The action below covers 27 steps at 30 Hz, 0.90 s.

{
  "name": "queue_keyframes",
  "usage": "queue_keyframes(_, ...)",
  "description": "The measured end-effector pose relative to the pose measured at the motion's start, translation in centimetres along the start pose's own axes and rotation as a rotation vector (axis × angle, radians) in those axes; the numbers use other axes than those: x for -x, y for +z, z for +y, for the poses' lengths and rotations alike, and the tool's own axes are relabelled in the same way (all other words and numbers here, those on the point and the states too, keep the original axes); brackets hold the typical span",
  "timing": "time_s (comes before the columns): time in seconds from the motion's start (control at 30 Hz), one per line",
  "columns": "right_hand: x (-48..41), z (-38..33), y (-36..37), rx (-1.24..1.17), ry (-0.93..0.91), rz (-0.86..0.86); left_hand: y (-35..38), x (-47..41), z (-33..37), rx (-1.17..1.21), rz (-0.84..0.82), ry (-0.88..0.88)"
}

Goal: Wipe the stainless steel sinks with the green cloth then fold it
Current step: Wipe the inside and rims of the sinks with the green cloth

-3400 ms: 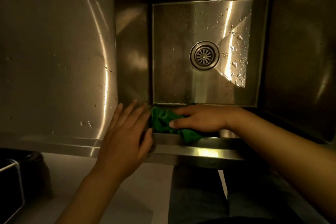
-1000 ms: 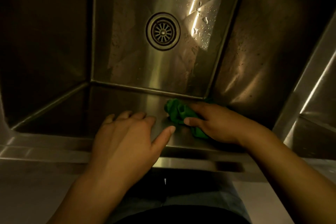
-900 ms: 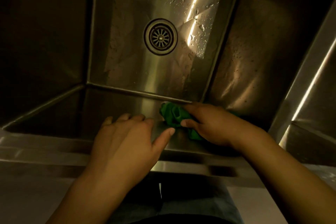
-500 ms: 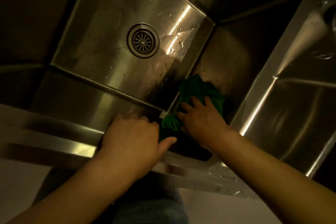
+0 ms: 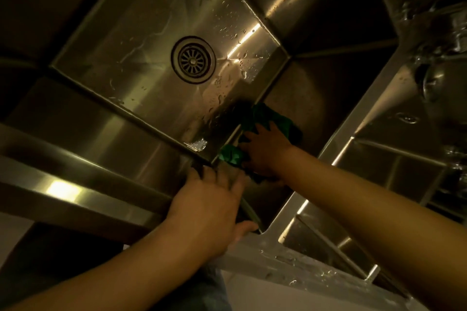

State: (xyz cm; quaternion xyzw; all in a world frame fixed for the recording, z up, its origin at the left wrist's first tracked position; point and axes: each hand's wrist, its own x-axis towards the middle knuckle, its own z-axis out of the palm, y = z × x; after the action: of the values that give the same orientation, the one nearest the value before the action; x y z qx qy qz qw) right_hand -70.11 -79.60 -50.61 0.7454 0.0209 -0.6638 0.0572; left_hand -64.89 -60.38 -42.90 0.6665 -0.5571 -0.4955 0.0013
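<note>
A deep stainless steel sink [image 5: 141,40] fills the view, its wet floor holding a round drain [image 5: 193,59]. The crumpled green cloth [image 5: 265,118] is pressed against the sink's right inner wall, close to the near right corner. My right hand [image 5: 265,153] lies spread flat on the cloth, fingers pointing up the wall. My left hand [image 5: 209,207] rests over the sink's front rim, fingers apart, touching the near inner wall just left of the cloth. It holds nothing.
A second steel basin [image 5: 394,184] lies to the right, past a narrow dividing rim [image 5: 358,118]. Wet metal fittings [image 5: 439,68] show at the far right. The front ledge [image 5: 63,184] runs along the lower left.
The view has swung and tilted further right. My right hand has carried the cloth from the near wall to the right wall and slightly higher. My left hand stays on the front rim.
</note>
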Motion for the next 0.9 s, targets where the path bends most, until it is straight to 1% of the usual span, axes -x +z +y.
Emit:
queue_keyframes(0.07,-0.6,0.7,-0.5,0.034,0.002,-0.025,0.8,-0.6,1.2,0.05,0.012,0.065)
queue_keyframes(0.13,-1.1,1.7,-1.0,0.036,-0.005,-0.034,1.4,-1.1,2.2,0.045,0.003,0.113)
queue_keyframes(0.3,-2.4,4.6,-2.1,0.02,0.025,-0.026,1.9,-2.0,3.1,0.076,-0.055,0.12)
queue_keyframes(0.4,-3.2,6.6,-2.6,0.02,0.093,-0.012,2.0,-2.2,3.5,0.075,-0.036,0.111)
queue_keyframes(0.5,-3.4,9.1,-3.1,-0.009,0.207,0.074,2.1,-2.2,3.7,0.055,-0.02,0.089)
queue_keyframes(0.57,-3.1,10.1,-3.2,0.016,0.287,0.108,2.2,-2.4,4.0,0.046,-0.037,0.072)
queue_keyframes(0.63,-2.5,10.2,-3.2,0.061,0.328,0.094,2.2,-2.7,4.5,0.044,-0.053,0.065)
queue_keyframes(0.77,0.6,8.9,-3.1,0.035,0.392,0.074,2.4,-3.3,5.2,0.037,-0.037,0.047)
queue_keyframes(0.9,5.0,6.3,-2.8,0.015,0.364,0.114,2.3,-3.2,5.2,0.007,-0.035,0.048)
